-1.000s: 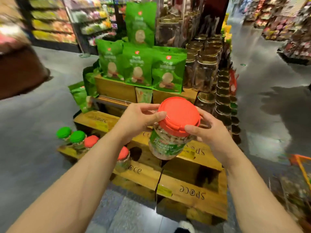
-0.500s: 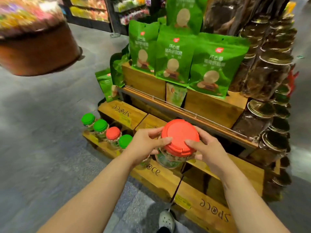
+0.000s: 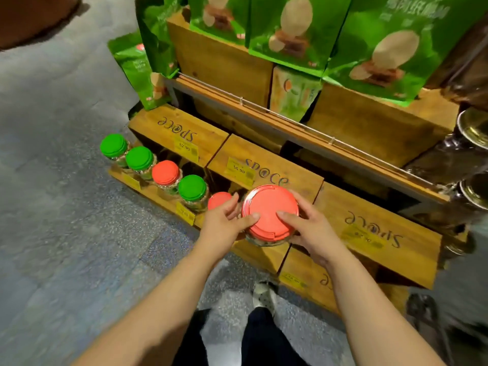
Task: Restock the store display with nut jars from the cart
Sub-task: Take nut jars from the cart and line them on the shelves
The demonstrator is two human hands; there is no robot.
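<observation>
Red-lidded and clear-walled, a nut jar [image 3: 269,216] sits between a person's two hands over the lowest wooden step [image 3: 260,256] of a store display. The left hand [image 3: 224,224] curls round the jar's left side with its thumb laid on the lid, while the right hand [image 3: 307,231] grips the right side, thumb likewise on top; whether the jar's base touches the wood cannot be told, as the lid and hands cover it. Little of the jar's contents shows below the lid. To the left along the same step stands a row of five jars: three with green lids [image 3: 114,145] [image 3: 139,158] [image 3: 192,188] and two with red lids [image 3: 165,172] [image 3: 219,199], the last partly hidden behind the left hand's fingers. Yellow price tags [image 3: 239,169] mark the wooden crates, printed "space". Above, green snack bags [image 3: 293,27] are cut off by the frame's top edge, and dark gold-lidded jars [image 3: 474,128] at right are blurred and cropped. One shoe [image 3: 264,297] shows on the grey floor below.
</observation>
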